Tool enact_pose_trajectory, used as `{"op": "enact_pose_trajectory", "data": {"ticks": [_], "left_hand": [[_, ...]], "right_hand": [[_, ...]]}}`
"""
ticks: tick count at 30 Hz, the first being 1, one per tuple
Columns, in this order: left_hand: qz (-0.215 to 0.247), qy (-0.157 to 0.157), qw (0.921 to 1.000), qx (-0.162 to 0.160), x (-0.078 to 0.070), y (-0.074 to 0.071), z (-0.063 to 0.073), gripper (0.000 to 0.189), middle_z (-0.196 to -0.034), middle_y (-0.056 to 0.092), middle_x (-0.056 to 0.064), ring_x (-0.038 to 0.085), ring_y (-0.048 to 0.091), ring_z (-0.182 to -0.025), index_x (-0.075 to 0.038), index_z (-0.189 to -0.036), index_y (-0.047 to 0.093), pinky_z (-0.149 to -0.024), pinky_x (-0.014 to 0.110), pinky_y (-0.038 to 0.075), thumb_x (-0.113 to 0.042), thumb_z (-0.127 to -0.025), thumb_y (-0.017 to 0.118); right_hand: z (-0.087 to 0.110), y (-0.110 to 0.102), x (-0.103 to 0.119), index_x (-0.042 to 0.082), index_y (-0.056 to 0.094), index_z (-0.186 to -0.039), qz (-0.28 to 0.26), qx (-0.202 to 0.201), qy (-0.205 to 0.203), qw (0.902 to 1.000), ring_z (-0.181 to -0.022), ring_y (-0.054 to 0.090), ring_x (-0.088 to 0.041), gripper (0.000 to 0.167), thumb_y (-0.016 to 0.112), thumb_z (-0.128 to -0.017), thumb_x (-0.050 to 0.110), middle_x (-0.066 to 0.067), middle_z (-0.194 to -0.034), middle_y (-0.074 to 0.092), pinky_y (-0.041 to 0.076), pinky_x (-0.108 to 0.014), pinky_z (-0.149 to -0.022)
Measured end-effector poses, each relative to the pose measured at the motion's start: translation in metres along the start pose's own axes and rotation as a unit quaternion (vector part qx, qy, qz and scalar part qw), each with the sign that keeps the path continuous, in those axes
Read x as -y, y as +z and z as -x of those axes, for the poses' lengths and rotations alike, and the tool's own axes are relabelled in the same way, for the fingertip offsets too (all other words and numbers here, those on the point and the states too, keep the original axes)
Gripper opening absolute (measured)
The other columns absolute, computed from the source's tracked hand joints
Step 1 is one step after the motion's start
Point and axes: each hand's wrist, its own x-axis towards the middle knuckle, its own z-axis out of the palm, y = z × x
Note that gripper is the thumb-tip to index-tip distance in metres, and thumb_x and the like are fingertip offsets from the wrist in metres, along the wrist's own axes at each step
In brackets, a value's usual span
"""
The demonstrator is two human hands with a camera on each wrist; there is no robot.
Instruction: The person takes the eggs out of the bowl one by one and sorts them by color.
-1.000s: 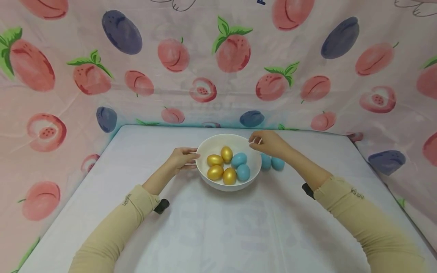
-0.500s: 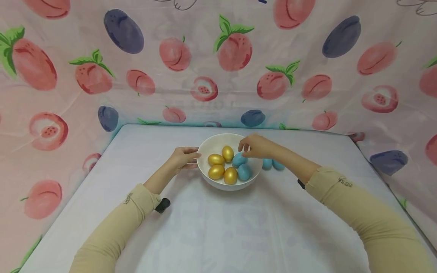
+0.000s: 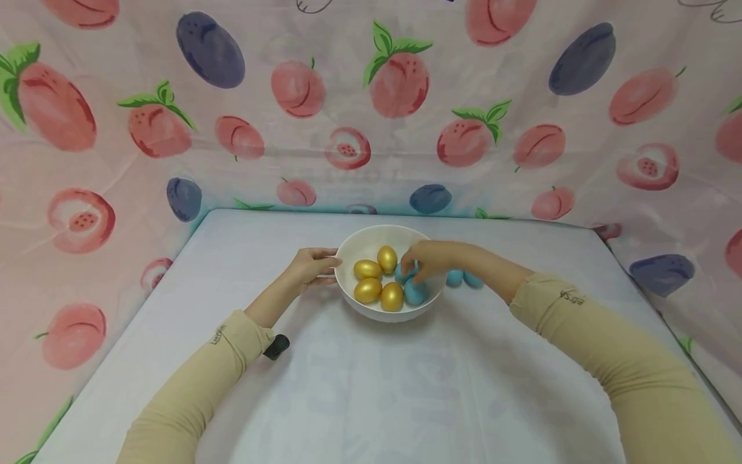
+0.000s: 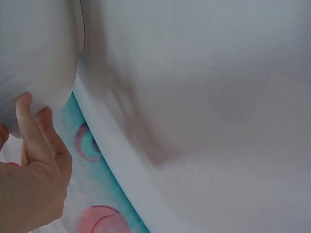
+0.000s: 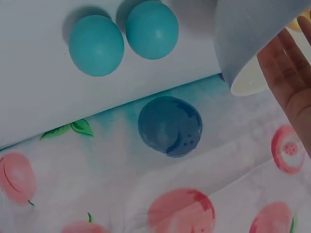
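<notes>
My left hand (image 3: 310, 267) holds the white bowl (image 3: 388, 316) at its left side, thumb at the rim and fingers against the outer wall. In the left wrist view its fingertips (image 4: 25, 104) press on the bowl's curved side. Inside the bowl lie several golden eggs (image 3: 368, 290) and two blue eggs (image 3: 415, 293). Over the bowl's right side, my right hand (image 3: 435, 256) reaches in, fingers and thumb bent down about the upper blue egg. Whether they grip it is hidden. The right wrist view shows this hand (image 5: 290, 73) past the rim, its fingertips partly out of sight.
Two more blue eggs (image 5: 96, 46) lie on the white table (image 3: 371, 386), just right of the bowl, partly behind my right forearm in the head view. A fruit-patterned cloth (image 3: 232, 174) hangs at the table's back and sides.
My right hand has moved left and down from above the bowl's right rim to the blue eggs inside. The left hand and the bowl have stayed in place.
</notes>
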Motion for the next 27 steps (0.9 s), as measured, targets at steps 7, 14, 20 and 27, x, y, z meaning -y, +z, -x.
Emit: {"op": "enact_pose_trajectory", "data": {"ticks": [7,14,20,27], "left_hand": [[0.002,-0.005,1.0000,-0.004,-0.001,0.000,-0.001,0.048,-0.133,0.053,0.019,0.015,0.064,-0.088,-0.006,-0.135,0.050,-0.076,0.027,0.061,-0.012,-0.089,0.064],[0.001,-0.003,1.0000,-0.003,0.001,-0.001,-0.003,0.049,-0.133,0.053,0.019,0.013,0.064,-0.084,-0.006,-0.136,0.050,-0.074,0.026,0.061,-0.012,-0.089,0.064],[0.008,0.001,1.0000,-0.003,0.000,-0.001,-0.003,0.048,-0.132,0.054,0.020,0.010,0.063,-0.079,-0.005,-0.135,0.050,-0.074,0.026,0.061,-0.010,-0.089,0.063],[0.005,-0.005,1.0000,-0.004,0.001,-0.001,-0.002,0.049,-0.132,0.053,0.019,0.014,0.063,-0.086,-0.005,-0.135,0.050,-0.075,0.027,0.061,-0.011,-0.089,0.064]], "right_hand": [[-0.009,0.009,-0.002,0.005,0.066,-0.107,0.027,0.046,-0.028,0.9982,-0.107,0.057,-0.025,0.023,0.069,-0.084,0.006,-0.008,-0.110,0.065,0.050,-0.036,-0.099],[-0.010,0.014,-0.006,0.007,0.063,-0.107,0.020,0.060,-0.026,0.9977,-0.115,0.053,-0.025,0.026,0.071,-0.082,0.005,-0.008,-0.116,0.061,0.046,-0.038,-0.106],[-0.011,0.020,-0.011,0.013,0.058,-0.113,0.024,0.068,-0.010,0.9974,-0.117,0.046,-0.024,0.036,0.071,-0.081,0.004,-0.006,-0.121,0.054,0.039,-0.043,-0.111],[-0.008,0.031,-0.013,0.017,0.057,-0.123,0.024,0.057,0.016,0.9980,-0.127,0.040,-0.026,0.043,0.071,-0.083,0.011,-0.006,-0.128,0.051,0.031,-0.048,-0.116]]}}
